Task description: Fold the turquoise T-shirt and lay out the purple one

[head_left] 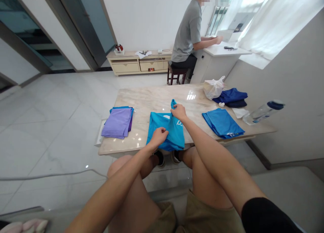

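A turquoise T-shirt (pixel 164 132) lies bunched on the marble table (pixel 157 98) right in front of me, with a white print on it. My right hand (pixel 179 112) is shut on a gathered piece of the shirt, which sticks up in a narrow twist (pixel 173 104) at its top. My left hand (pixel 158 137) grips the fabric lower down, at the shirt's left side. To the left lies a folded lavender garment (pixel 117 122) over a darker purple layer. To the right lies a folded blue garment (pixel 222 124).
At the table's far right are a white plastic bag (pixel 214 88), dark navy cloth (pixel 231 97), a white cloth (pixel 240 113) and a plastic water bottle (pixel 264 112). Beyond, a seated person (pixel 187 34) works at a white desk (pixel 222 51). A low cabinet (pixel 136 62) stands by the wall.
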Available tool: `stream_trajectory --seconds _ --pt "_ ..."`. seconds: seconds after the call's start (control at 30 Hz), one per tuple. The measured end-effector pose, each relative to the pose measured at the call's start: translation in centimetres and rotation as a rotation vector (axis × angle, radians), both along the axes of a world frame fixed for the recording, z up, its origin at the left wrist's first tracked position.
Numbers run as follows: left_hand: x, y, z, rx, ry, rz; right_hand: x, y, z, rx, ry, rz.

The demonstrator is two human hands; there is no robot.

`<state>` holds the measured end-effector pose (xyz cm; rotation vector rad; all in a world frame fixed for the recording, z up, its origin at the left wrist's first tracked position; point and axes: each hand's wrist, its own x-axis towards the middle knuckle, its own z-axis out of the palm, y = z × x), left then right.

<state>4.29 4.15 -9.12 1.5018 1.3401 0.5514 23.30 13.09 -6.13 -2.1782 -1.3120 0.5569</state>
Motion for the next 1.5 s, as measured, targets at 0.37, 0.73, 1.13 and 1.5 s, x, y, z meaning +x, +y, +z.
stream_trajectory --seconds 0.37,0.73,1.13,1.5 --pt "-5.2 2.7 -1.4 -0.049 0.238 0.032 -6.7 2.1 -1.3 -0.083 0.077 0.181" --pt "-5.8 4.8 -2.2 -0.007 0.561 -0.099 -0.1 0.8 -1.1 -0.163 0.009 0.145" --pt "-10.3 5.5 -3.0 0.061 0.891 -0.294 4.7 -0.5 -2.6 -0.276 -0.219 0.167" --pt "-8.1 8.1 -4.6 0.102 0.699 -0.113 3.0 -1.1 -3.5 -0.357 -0.353 0.446"
